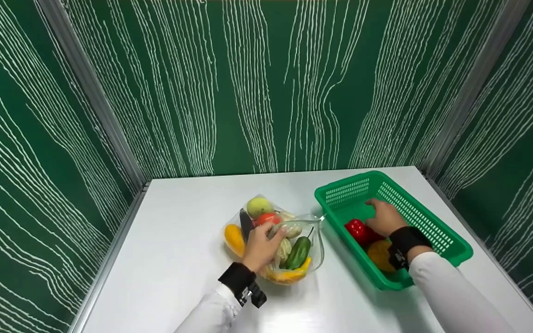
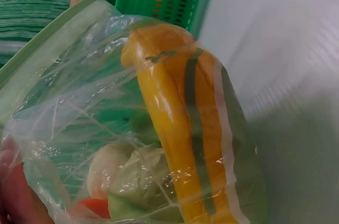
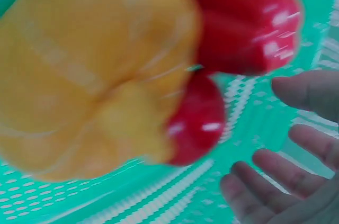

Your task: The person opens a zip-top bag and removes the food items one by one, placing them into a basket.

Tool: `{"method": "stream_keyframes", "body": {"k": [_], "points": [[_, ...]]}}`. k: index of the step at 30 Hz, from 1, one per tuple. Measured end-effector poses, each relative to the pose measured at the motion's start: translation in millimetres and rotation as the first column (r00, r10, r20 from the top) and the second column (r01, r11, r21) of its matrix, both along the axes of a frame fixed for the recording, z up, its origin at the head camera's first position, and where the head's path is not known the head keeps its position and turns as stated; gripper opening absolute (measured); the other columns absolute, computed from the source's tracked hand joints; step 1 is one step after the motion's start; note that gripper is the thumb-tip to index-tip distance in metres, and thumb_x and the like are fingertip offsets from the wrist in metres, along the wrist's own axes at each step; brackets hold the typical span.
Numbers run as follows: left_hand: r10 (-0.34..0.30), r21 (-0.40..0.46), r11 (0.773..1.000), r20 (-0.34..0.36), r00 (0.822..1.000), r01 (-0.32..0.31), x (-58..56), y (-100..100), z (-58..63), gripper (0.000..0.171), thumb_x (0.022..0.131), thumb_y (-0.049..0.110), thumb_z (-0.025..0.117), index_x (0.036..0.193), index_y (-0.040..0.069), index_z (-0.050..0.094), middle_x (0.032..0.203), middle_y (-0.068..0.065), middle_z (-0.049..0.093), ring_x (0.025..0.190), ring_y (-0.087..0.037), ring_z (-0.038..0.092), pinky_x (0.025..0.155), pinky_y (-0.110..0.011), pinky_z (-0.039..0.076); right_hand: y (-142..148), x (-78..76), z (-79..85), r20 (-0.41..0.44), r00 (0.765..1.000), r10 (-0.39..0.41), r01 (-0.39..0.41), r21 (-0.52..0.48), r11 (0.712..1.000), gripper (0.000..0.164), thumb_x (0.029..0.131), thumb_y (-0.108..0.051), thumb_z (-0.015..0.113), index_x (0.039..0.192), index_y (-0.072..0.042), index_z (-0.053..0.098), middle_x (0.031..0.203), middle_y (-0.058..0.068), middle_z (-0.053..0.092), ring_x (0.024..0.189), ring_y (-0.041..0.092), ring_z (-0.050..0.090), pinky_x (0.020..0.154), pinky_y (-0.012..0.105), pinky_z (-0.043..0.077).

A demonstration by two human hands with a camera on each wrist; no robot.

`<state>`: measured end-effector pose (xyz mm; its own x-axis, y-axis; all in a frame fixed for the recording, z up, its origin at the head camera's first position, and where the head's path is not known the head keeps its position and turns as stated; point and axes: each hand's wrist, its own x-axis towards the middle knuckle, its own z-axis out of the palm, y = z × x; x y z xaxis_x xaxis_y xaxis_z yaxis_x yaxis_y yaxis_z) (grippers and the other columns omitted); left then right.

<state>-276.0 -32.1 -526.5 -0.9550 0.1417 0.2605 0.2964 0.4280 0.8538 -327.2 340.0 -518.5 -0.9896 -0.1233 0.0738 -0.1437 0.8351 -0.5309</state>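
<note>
A clear plastic zip bag [image 1: 317, 252] full of produce lies on the white table. My left hand [image 1: 263, 247] pinches its rim between thumb and fingers. Inside are a green pepper with a stem [image 1: 299, 252], a yellow banana-like piece [image 2: 164, 113], a tomato [image 1: 267, 218], a round green fruit [image 1: 259, 207], a dark elongated vegetable [image 1: 246, 224] and an orange-yellow fruit [image 1: 234, 239]. My right hand [image 1: 385, 218] reaches into the green basket [image 1: 340, 229], fingers spread and holding nothing. Beside it lie a red bell pepper [image 3: 249, 23] and an orange pumpkin [image 3: 95, 65].
The basket stands at the right of the white table [image 1: 174, 259], its near-left wall close to the bag's opening. Green panels with white wavy lines [image 1: 248, 92] enclose the table at the back and both sides, with metal posts [image 1: 95, 88] at the corners.
</note>
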Motion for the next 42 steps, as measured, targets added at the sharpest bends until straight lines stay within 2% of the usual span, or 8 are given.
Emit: {"method": "stream_keyframes", "body": {"k": [6,11,16,22,30,35,38,42], "points": [[0.023,-0.009,1.0,0.031,0.999,-0.023,-1.8,-1,-2.1,0.044,0.106,0.026,0.069,0.071,0.017,0.045,0.067,0.006,0.038,0.071,-0.013,0.05,0.067,-0.025,0.04,-37,10.6,24.4,-0.101,0.993,0.057,-0.065,-0.078,0.995,0.039,0.097,-0.004,0.073,0.134,0.008,0.065,0.129,0.035,0.068,0.12,0.053,0.066,0.101,0.066,0.055],[0.032,-0.025,0.999,0.065,0.997,-0.031,-1.5,1,-2.5,0.044,0.109,0.027,0.063,0.068,0.02,0.046,0.065,0.007,0.04,0.069,-0.012,0.05,0.066,-0.027,0.04,-78,26.7,39.1,-0.164,0.979,0.12,-0.144,-0.138,0.98,0.018,0.096,-0.002,0.077,0.113,0.002,0.072,0.104,0.019,0.075,0.093,0.031,0.07,0.084,0.047,0.061],[0.084,-0.027,0.996,0.049,0.995,-0.083,-0.9,3,0.9,0.047,0.11,0.027,0.061,0.066,0.02,0.047,0.063,0.006,0.04,0.066,-0.014,0.049,0.065,-0.029,0.038,-117,46.1,48.6,-0.16,0.946,0.283,-0.309,-0.168,0.936,0.011,0.094,-0.003,0.081,0.101,-0.005,0.073,0.093,0.008,0.076,0.082,0.014,0.067,0.075,0.028,0.059],[0.166,-0.056,0.984,-0.009,0.986,-0.166,-1.8,2,0.8,0.05,0.109,0.027,0.063,0.063,0.02,0.043,0.062,0.005,0.038,0.066,-0.017,0.049,0.065,-0.031,0.039,-147,58.3,35.3,-0.144,0.862,0.486,-0.498,-0.071,0.864,0.012,0.095,0.0,0.076,0.106,-0.003,0.079,0.097,0.011,0.08,0.08,0.012,0.071,0.075,0.027,0.063],[0.182,-0.113,0.975,-0.093,0.979,-0.192,2.5,1,1.0,0.051,0.109,0.026,0.063,0.064,0.021,0.041,0.061,0.007,0.033,0.061,-0.014,0.044,0.064,-0.029,0.033,-162,60.4,5.4,-0.093,0.804,0.588,-0.589,0.011,0.808,0.016,0.09,0.0,0.082,0.107,-0.001,0.08,0.1,0.012,0.081,0.09,0.02,0.076,0.083,0.035,0.064],[0.135,-0.099,0.985,-0.096,0.986,-0.144,4.1,1,3.6,0.053,0.107,0.026,0.067,0.063,0.021,0.039,0.06,0.007,0.034,0.059,-0.012,0.046,0.061,-0.026,0.035,-172,64.5,0.0,-0.037,0.761,0.648,-0.645,0.069,0.761,0.011,0.087,-0.003,0.086,0.096,-0.004,0.08,0.087,0.004,0.078,0.078,0.01,0.068,0.074,0.027,0.059],[0.062,-0.043,0.997,-0.032,0.998,-0.063,4.1,2,4.0,0.056,0.104,0.032,0.075,0.065,0.021,0.037,0.062,0.008,0.031,0.059,-0.009,0.041,0.059,-0.024,0.031,-175,67.1,-2.6,-0.009,0.75,0.661,-0.66,0.058,0.749,0.006,0.09,-0.005,0.085,0.09,-0.006,0.079,0.078,0.0,0.074,0.069,0.0,0.057,0.066,0.021,0.052],[-0.032,-0.022,0.999,0.009,0.999,0.032,4.1,1,2.8,0.059,0.1,0.04,0.08,0.067,0.019,0.035,0.065,0.009,0.028,0.06,-0.006,0.036,0.06,-0.022,0.027,-177,69.8,-6.8,0.048,0.745,0.666,-0.668,0.038,0.744,0.016,0.096,-0.013,0.082,0.082,-0.008,0.075,0.068,-0.006,0.064,0.061,-0.004,0.046,0.06,0.017,0.043]]}}
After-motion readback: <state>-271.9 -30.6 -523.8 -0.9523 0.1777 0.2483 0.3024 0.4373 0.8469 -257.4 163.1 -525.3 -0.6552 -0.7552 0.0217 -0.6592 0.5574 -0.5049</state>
